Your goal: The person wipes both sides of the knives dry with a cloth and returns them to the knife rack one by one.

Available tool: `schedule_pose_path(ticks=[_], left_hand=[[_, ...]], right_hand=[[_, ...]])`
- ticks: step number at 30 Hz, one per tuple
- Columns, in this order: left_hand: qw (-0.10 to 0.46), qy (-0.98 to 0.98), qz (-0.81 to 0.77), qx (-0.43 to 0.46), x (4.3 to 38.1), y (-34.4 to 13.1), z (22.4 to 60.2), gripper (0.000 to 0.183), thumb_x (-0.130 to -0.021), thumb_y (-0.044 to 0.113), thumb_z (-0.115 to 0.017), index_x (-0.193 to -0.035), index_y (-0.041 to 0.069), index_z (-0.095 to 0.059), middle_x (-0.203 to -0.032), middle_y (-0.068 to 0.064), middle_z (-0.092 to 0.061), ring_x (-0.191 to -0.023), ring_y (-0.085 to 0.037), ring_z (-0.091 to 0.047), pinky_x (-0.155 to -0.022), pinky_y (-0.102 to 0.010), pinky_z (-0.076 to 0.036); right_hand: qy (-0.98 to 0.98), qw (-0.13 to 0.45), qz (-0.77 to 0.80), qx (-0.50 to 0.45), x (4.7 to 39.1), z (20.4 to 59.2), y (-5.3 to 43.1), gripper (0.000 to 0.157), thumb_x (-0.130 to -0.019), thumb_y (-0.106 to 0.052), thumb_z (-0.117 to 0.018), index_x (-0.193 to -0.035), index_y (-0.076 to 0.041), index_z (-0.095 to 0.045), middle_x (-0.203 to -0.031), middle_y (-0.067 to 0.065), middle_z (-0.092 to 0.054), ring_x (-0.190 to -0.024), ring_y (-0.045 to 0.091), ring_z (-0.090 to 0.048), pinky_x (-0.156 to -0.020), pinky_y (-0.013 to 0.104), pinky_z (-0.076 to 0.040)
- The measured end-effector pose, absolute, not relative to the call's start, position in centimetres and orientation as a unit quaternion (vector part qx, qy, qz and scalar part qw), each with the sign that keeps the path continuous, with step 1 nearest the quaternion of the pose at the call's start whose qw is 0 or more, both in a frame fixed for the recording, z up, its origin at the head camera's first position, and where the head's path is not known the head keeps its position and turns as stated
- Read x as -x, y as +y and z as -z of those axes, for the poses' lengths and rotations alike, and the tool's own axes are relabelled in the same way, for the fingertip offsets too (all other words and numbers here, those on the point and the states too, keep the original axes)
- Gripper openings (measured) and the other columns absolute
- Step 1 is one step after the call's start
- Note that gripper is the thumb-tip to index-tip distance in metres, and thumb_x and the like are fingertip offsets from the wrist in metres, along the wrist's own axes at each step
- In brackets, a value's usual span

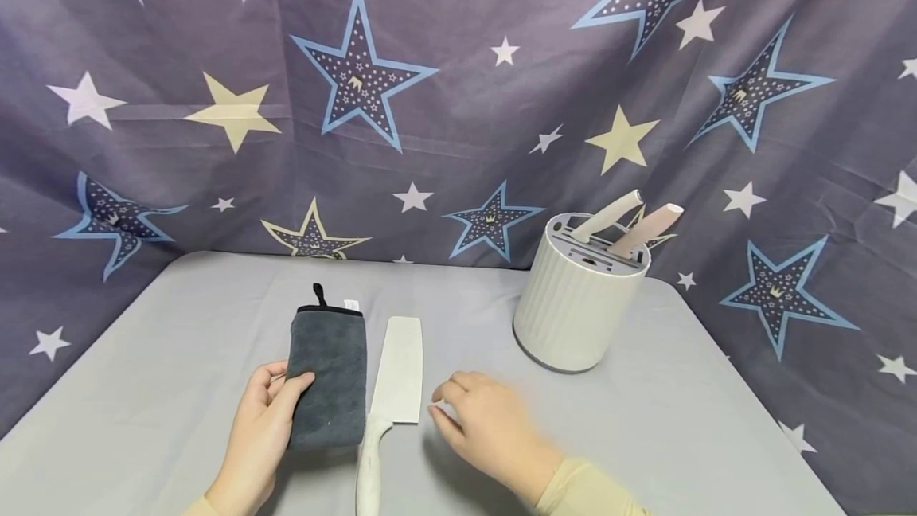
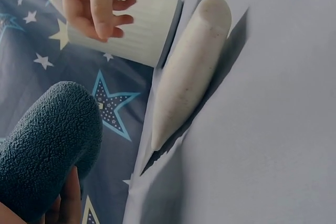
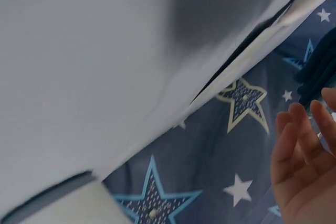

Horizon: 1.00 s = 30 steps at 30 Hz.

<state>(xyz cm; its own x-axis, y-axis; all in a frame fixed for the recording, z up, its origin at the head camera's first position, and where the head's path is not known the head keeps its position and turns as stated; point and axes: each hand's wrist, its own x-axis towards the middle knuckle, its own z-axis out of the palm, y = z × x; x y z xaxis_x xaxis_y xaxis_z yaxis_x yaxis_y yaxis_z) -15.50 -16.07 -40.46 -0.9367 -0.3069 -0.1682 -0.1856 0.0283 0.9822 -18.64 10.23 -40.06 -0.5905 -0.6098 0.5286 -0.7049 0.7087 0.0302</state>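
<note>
A folded dark grey cloth point(image 1: 329, 381) with a black hanging loop is in my left hand point(image 1: 259, 430), the thumb on its near face and the fingers behind. The left wrist view shows the fuzzy folded edge of this cloth point(image 2: 52, 140). Just right of it lies a white cleaver point(image 1: 399, 369) on the table, blade pointing away and pale handle point(image 2: 191, 66) toward me. My right hand point(image 1: 494, 428), slightly blurred, hovers right of the cleaver, its fingers loosely bent and holding nothing. In the right wrist view those fingers point(image 3: 302, 145) are apart from the cloth.
A ribbed cream knife block point(image 1: 576, 309) stands at the back right of the table. Two handles, one cream point(image 1: 607, 216) and one pinkish point(image 1: 646, 229), stick out of its slotted top. Behind the grey table point(image 1: 143, 388) hangs a star-patterned curtain point(image 1: 458, 142).
</note>
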Motion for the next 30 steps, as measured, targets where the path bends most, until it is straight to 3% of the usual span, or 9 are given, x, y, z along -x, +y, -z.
schedule_pose_path(ticks=[9, 14, 20, 25, 30], left_hand=[[0.051, -0.712, 0.679, -0.174, 15.4, -16.1, 40.7, 0.038, -0.102, 0.026, -0.053, -0.130, 0.006, -0.038, -0.096, 0.017, -0.066, -0.076, -0.003, -0.067, -0.067, -0.024, -0.055], [0.056, -0.706, 0.683, -0.177, 15.4, -16.0, 40.8, 0.034, -0.102, 0.027, -0.054, -0.126, 0.008, -0.040, -0.090, 0.021, -0.065, -0.075, -0.004, -0.067, -0.067, -0.025, -0.055], [0.059, -0.708, 0.681, -0.180, 15.5, -16.1, 40.8, 0.035, -0.102, 0.026, -0.054, -0.127, 0.007, -0.040, -0.091, 0.019, -0.065, -0.076, -0.002, -0.066, -0.067, -0.023, -0.054], [0.056, -0.701, 0.689, -0.178, 15.5, -16.0, 40.8, 0.036, -0.102, 0.026, -0.054, -0.128, 0.006, -0.040, -0.095, 0.015, -0.065, -0.076, -0.002, -0.066, -0.068, -0.024, -0.055], [0.056, -0.699, 0.691, -0.175, 15.5, -15.9, 40.9, 0.036, -0.102, 0.026, -0.054, -0.128, 0.006, -0.040, -0.097, 0.014, -0.065, -0.077, -0.003, -0.066, -0.068, -0.024, -0.055]], right_hand=[[-0.909, 0.124, -0.127, -0.377, 17.3, 41.1, 6.8, 0.017, -0.093, -0.031, -0.065, -0.091, -0.017, -0.074, -0.087, -0.010, -0.072, -0.077, 0.001, -0.065, -0.066, 0.017, -0.051], [-0.920, 0.062, -0.153, -0.357, 17.3, 41.6, 5.3, 0.020, -0.091, -0.033, -0.065, -0.078, -0.020, -0.074, -0.070, -0.015, -0.067, -0.063, -0.006, -0.053, -0.056, 0.011, -0.040], [-0.922, -0.057, -0.228, -0.308, 17.5, 41.6, 3.8, 0.040, -0.092, -0.044, -0.065, -0.065, -0.016, -0.072, -0.052, -0.013, -0.058, -0.047, -0.002, -0.042, -0.046, 0.014, -0.035], [-0.925, -0.104, -0.238, -0.278, 17.7, 41.8, 2.9, 0.053, -0.090, -0.048, -0.066, -0.048, -0.018, -0.057, -0.039, -0.013, -0.038, -0.037, 0.002, -0.032, -0.039, 0.018, -0.030], [-0.933, -0.152, -0.229, -0.231, 17.9, 42.2, 2.1, 0.056, -0.087, -0.056, -0.066, -0.048, -0.019, -0.048, -0.039, -0.009, -0.041, -0.037, 0.007, -0.039, -0.039, 0.022, -0.033]])
